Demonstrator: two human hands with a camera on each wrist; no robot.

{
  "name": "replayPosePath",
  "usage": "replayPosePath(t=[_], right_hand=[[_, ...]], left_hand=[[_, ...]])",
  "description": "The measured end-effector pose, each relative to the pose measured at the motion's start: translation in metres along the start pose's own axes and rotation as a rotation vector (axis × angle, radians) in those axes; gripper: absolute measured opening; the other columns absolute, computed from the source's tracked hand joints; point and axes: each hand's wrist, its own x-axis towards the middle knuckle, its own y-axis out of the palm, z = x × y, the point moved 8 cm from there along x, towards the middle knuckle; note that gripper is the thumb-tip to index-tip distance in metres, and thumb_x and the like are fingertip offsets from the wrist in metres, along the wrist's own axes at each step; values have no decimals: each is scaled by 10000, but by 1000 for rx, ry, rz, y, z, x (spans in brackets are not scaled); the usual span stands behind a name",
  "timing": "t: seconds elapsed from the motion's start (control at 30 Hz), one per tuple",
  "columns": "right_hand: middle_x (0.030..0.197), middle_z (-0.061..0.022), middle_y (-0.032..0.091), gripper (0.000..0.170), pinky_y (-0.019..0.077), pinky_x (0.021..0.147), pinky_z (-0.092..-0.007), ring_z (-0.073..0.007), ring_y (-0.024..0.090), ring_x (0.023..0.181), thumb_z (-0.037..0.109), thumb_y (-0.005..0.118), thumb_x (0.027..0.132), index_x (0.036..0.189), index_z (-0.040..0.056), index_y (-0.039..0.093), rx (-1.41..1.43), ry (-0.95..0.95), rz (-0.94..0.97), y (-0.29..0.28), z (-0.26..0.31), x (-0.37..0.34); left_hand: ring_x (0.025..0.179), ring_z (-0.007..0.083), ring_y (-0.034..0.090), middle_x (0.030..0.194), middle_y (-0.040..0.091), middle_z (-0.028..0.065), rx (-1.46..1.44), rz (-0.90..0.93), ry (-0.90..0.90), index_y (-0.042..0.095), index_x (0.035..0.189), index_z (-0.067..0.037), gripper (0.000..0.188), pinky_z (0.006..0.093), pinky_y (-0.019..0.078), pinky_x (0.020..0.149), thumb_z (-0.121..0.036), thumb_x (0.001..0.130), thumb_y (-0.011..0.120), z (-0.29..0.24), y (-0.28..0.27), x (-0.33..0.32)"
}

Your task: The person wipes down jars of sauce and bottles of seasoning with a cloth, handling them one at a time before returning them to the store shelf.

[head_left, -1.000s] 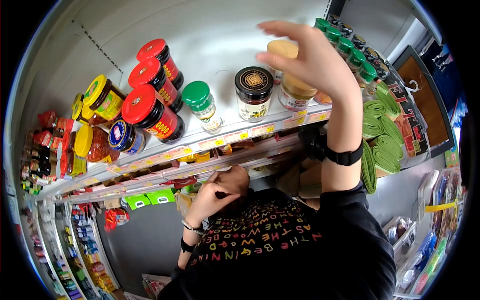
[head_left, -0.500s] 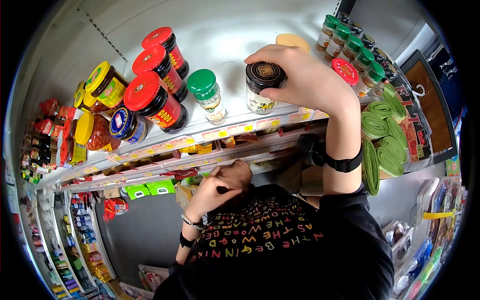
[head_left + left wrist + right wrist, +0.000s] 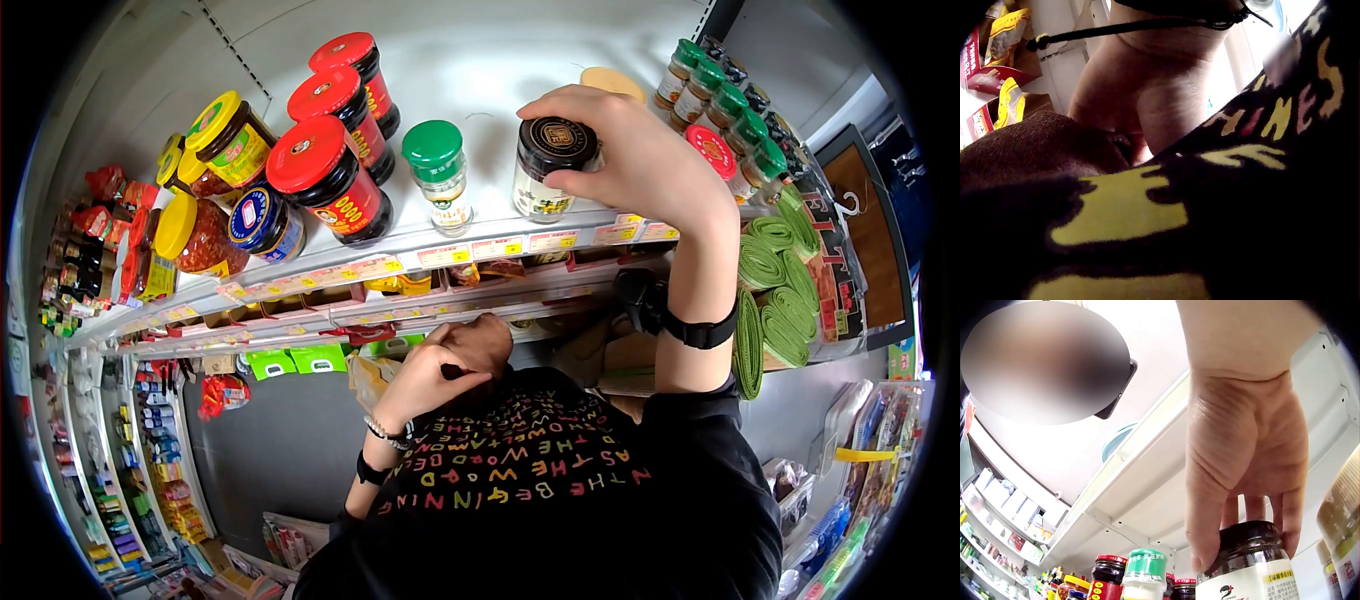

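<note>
My right hand (image 3: 640,150) grips a glass jar (image 3: 545,190) with a black lid and pale label, standing at the shelf's front edge. The right wrist view shows the thumb on one side of the lid (image 3: 1250,532) and the fingers round the other. Down by the chest, my left hand (image 3: 425,385) curls its fingers and thumb at a brown fabric bundle (image 3: 483,342). That bundle shows rough-textured brown cloth (image 3: 1029,150) in the left wrist view, where the fingertips are hidden. A green-capped shaker jar (image 3: 437,175) stands left of the black-lidded jar.
Red-lidded jars (image 3: 320,170) and yellow-lidded jars (image 3: 230,135) fill the shelf's left part. A tan-lidded jar (image 3: 612,80) is behind the right hand. Green-capped bottles (image 3: 735,105) line the right. Rolled green bundles (image 3: 785,300) hang beside the right forearm. Price tags run along the shelf edge (image 3: 425,255).
My right hand has come down from above the tan-lidded jars, moved left and taken hold of the black-lidded jar. The view has shifted slightly. The left hand stays at the brown bundle.
</note>
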Motion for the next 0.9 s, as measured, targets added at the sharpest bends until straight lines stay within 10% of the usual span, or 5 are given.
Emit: replayPosePath(t=[0.27,0.3,0.57,0.9], right_hand=[[1113,-155,647,513,529,860,-350,-263,658,969,56,759,747,1228,24,583,32,106,20,-4,4,-1],[1109,-184,650,469,491,887,-377,-350,622,1019,140,749,753,1187,30,611,45,144,11,-7,4,-1],[1098,-165,663,333,492,858,-356,-317,641,985,85,733,774,1082,-9,649,29,-99,-274,-19,62,4],[1023,-195,652,353,500,810,-424,-392,622,891,56,691,765,1102,-16,617,134,-154,-8,35,67,46]], left_hand=[[1091,378,584,921,707,156,-6,-7,-40,756,872,-81,172,414,384,1065,-227,782,768,6,-3,-8],[1091,378,584,921,707,156,4,-35,-52,756,872,-81,172,414,384,1065,-227,782,768,9,-6,-8],[1107,367,563,1002,693,137,-24,-101,7,759,889,-108,163,390,451,966,-229,781,767,9,-22,-22],[1153,388,540,974,708,129,-11,-51,-36,768,919,-141,164,395,432,1003,-246,793,753,13,-19,-25]])
